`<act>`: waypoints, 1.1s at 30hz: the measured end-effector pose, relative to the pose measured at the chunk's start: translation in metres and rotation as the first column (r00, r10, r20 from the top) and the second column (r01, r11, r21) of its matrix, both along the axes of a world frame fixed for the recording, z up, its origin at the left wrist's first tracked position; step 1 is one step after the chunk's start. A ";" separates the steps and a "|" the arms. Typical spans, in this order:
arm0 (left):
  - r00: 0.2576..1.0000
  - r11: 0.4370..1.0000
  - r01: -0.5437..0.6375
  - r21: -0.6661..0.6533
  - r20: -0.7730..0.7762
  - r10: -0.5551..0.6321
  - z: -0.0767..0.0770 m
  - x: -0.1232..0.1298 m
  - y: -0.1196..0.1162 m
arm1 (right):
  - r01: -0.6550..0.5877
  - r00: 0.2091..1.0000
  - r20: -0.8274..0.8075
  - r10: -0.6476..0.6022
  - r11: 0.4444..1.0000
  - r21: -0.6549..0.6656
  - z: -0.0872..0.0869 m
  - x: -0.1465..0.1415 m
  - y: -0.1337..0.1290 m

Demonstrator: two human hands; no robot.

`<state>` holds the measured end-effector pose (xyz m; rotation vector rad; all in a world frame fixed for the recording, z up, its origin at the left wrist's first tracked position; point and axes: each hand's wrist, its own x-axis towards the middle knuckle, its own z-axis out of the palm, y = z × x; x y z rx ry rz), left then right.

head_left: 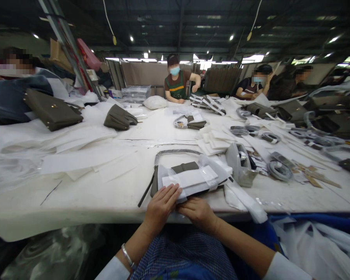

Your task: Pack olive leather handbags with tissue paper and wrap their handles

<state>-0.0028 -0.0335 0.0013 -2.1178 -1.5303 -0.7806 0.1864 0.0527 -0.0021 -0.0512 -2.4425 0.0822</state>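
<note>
On the table in front of me lies a dark olive handbag (185,167) with a plastic-wrapped handle (175,152) arching behind it. White wrapping sheet (194,177) covers most of its front, and a dark strap hangs at its left. My left hand (163,204) rests with straight fingers flat on the sheet at the bag's lower left. Beside it, my right hand (198,213) is closed at the sheet's near edge, its fingertips partly hidden.
A tape dispenser (240,165) stands right of the bag. Coiled wrapped handles (280,170) and paper strips (245,200) lie farther right. More olive bags (52,111) sit at left, among white sheets (84,159). A masked co-worker (176,83) is across the table; others sit at both sides.
</note>
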 end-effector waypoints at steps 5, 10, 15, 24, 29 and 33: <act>0.999 1.000 0.005 0.003 -0.032 -0.005 0.001 -0.007 0.002 | -0.037 0.999 -0.031 0.034 0.992 -0.124 0.000 0.009 -0.021; 0.999 1.000 -0.002 0.001 -0.038 0.002 -0.001 -0.008 0.002 | -0.035 0.997 -0.074 0.024 0.986 -0.164 0.002 0.016 -0.032; 0.999 1.000 -0.004 -0.007 -0.053 0.003 -0.006 -0.008 0.001 | -0.035 0.998 -0.050 0.027 0.987 -0.160 0.020 0.015 -0.027; 0.999 1.000 0.008 -0.014 -0.042 -0.009 -0.003 -0.011 0.004 | -0.046 0.999 -0.013 0.044 0.968 -0.247 0.017 0.020 -0.029; 1.000 1.000 0.013 -0.028 -0.009 -0.014 -0.008 -0.012 0.004 | 0.052 0.996 -0.067 -0.064 0.985 -0.167 0.035 0.021 -0.014; 1.000 1.000 0.019 -0.020 0.022 -0.019 -0.008 -0.010 0.005 | 0.225 0.973 -0.040 -0.227 0.973 -0.041 0.040 0.006 0.007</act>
